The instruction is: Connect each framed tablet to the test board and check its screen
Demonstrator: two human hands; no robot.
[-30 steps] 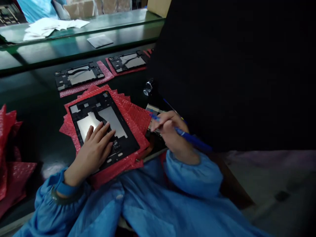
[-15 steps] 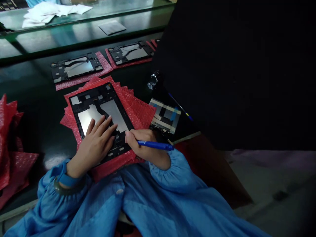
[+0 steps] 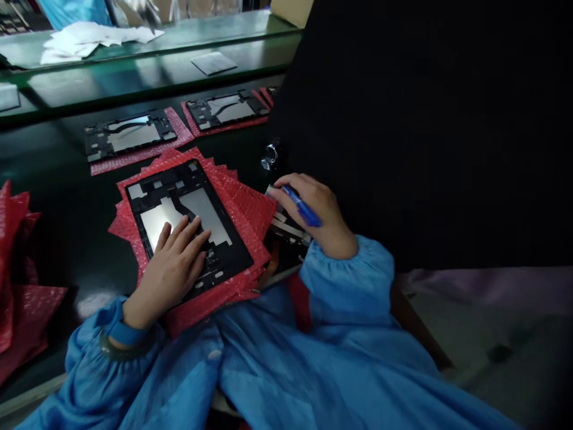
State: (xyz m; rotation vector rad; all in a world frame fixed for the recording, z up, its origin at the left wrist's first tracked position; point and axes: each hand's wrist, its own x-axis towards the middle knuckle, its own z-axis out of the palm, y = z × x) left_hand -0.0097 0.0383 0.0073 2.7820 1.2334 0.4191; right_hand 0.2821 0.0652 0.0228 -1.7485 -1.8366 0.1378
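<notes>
My left hand (image 3: 174,263) lies flat, fingers spread, on the lower left of a tablet screen assembly (image 3: 220,222) with a black frame, silver plates and a dark ribbon cable. Under the assembly is a fanned stack of red bubble-wrap bags (image 3: 250,200). My right hand (image 3: 319,206) is closed around a blue pen (image 3: 302,206), to the right of the stack. Below that hand, a flat part with pale strips (image 3: 286,227) is mostly covered by it.
Behind the stack, two more screen assemblies (image 3: 134,134) rest on red bubble wrap. More red bags (image 3: 22,310) are piled at left. White pouches (image 3: 83,39) lie on the far green ledge. A large dark panel (image 3: 425,137) blocks the right side.
My right hand has lifted off the assembly's lower right corner and moved right and away from me, pen still in it, over the flat part. My left hand has stayed put.
</notes>
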